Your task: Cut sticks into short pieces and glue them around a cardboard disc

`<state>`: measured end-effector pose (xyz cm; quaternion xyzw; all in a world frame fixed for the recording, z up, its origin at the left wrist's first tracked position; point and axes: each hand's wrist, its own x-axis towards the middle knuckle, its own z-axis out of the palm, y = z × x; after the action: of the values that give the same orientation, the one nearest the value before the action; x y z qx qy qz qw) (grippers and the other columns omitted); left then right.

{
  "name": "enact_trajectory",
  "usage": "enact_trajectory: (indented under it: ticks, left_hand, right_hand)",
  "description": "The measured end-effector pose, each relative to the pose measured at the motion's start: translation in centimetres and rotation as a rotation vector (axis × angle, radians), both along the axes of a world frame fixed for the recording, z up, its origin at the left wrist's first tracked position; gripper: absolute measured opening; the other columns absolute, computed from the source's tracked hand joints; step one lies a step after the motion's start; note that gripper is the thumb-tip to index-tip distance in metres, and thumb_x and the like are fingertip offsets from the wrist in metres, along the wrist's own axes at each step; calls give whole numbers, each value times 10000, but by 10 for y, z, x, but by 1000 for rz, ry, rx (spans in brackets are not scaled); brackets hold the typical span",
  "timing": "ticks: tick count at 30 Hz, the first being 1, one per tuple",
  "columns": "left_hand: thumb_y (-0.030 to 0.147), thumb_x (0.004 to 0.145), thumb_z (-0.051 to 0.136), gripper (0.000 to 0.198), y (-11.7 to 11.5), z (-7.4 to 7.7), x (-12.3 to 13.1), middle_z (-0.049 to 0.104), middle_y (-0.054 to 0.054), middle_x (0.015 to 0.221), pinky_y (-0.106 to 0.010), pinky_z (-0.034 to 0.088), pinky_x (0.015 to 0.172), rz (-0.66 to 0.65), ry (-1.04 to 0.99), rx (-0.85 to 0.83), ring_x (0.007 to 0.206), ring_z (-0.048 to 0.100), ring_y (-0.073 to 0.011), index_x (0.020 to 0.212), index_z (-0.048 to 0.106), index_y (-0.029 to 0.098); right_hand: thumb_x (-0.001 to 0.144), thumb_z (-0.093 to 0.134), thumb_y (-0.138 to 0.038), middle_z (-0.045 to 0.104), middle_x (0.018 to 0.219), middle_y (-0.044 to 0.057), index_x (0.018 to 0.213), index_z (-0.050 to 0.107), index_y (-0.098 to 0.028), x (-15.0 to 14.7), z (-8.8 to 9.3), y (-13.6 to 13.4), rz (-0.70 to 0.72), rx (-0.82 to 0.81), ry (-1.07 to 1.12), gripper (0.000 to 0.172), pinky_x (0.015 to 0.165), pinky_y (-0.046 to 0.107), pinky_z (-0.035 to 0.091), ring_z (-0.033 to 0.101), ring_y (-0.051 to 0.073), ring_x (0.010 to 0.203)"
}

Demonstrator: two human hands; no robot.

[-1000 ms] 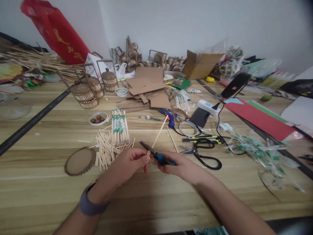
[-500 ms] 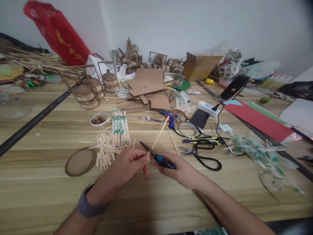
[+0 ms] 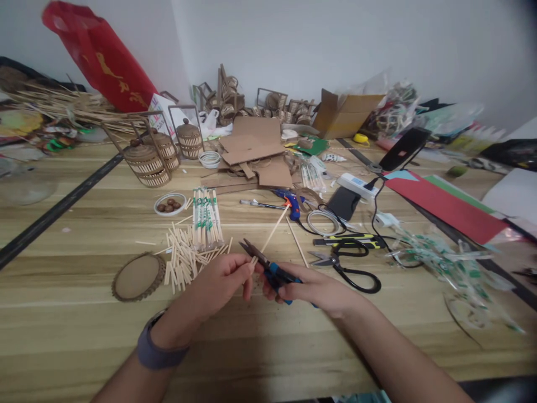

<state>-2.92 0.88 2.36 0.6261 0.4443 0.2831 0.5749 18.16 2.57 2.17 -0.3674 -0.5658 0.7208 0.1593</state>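
My left hand [image 3: 226, 280] is closed, pinching a thin wooden chopstick [image 3: 274, 230] near its lower end. The stick slants up and away to the right. In my right hand [image 3: 308, 285] are blue-and-black-handled pliers [image 3: 260, 256] with long dark jaws, slightly parted at the tip. Those jaws cross the chopstick just above my left fingertips; whether they grip it I cannot tell. Left of my hands lies a pile of short stick pieces [image 3: 182, 257], beside wrapped chopsticks [image 3: 206, 218]. A round cardboard disc [image 3: 138, 278] with a braided rim lies further left.
Black-handled scissors [image 3: 352, 268] and a utility knife [image 3: 350, 240] lie to the right. Beyond are a blue glue gun [image 3: 293, 206], a phone [image 3: 343, 202] and crumpled wrappers [image 3: 444, 257]. Small lidded baskets [image 3: 146, 162] stand back left, near a bowl of brown beads [image 3: 170, 205].
The plier handles have spread apart in my right hand and the jaws have parted slightly. My left hand and the chopstick are almost where they were.
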Motion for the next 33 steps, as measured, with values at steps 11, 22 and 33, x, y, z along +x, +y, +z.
enact_trajectory:
  ticks: [11,22,33]
  left_hand:
    - [418,868,396,338,0,-2,0,504,26,530,-282,357,606,42,116,-33,534,446,-146,607,491,224]
    - [434,904,372,352,-2,-8,0,441,35,548,-272,308,542,50,149,14,526,398,-132,672,508,207]
    - [408,919,374,377,-2,-5,-1,430,37,553,-274,321,560,39,170,64,535,413,-133,592,407,224]
  right_hand:
    - [713,611,-240,582,816,7,919,619,-158,-2,-5,-1,16,90,-25,222,680,278,383,501,146,759]
    - [712,564,-215,513,770,-21,839,563,-185,-4,-6,1,48,309,-149,130,686,271,369,460,151,742]
    - [763,538,-212,500,748,-23,846,558,-191,-8,-16,-3,-26,509,-266,88,663,259,353,456,149,721]
